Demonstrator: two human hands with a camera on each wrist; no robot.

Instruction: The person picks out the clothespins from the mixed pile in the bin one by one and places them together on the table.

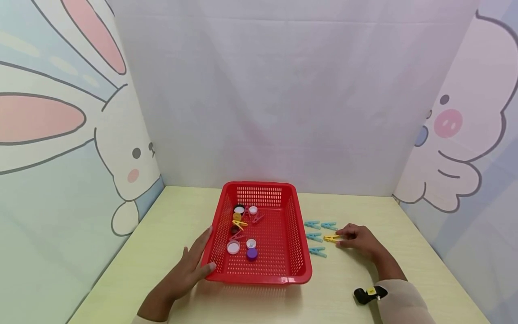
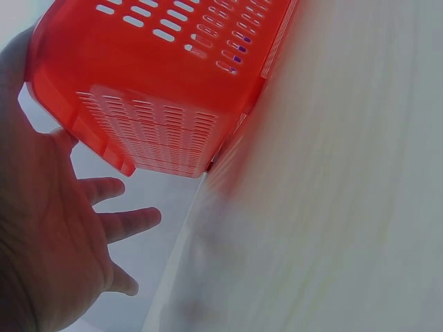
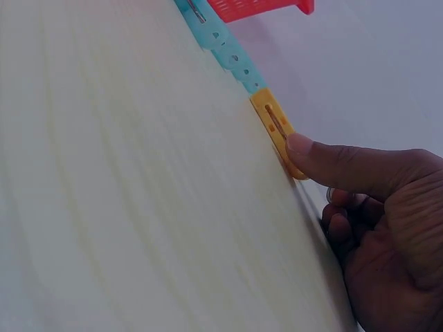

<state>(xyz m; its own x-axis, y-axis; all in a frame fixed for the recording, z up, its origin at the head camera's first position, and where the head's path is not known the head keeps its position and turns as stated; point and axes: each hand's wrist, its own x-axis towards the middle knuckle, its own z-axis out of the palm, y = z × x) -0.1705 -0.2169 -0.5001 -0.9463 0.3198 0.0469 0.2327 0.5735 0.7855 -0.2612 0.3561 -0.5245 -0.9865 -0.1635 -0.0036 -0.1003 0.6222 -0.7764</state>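
A red rectangular perforated plastic basket is standing on a pale wood-grained table. Multicoloured round plastic caps are lying in its left half. Four light-blue plastic clothespins are lying right of it, the rightmost just behind a yellow plastic clothespin.

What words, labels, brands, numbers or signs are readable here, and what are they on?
No text can be read in these pictures.
Yellow sticker on the black wrist camera by the right sleeve: faint marks, too small and blurred to read.
Red basket and yellow clothespin: no lettering I can make out.
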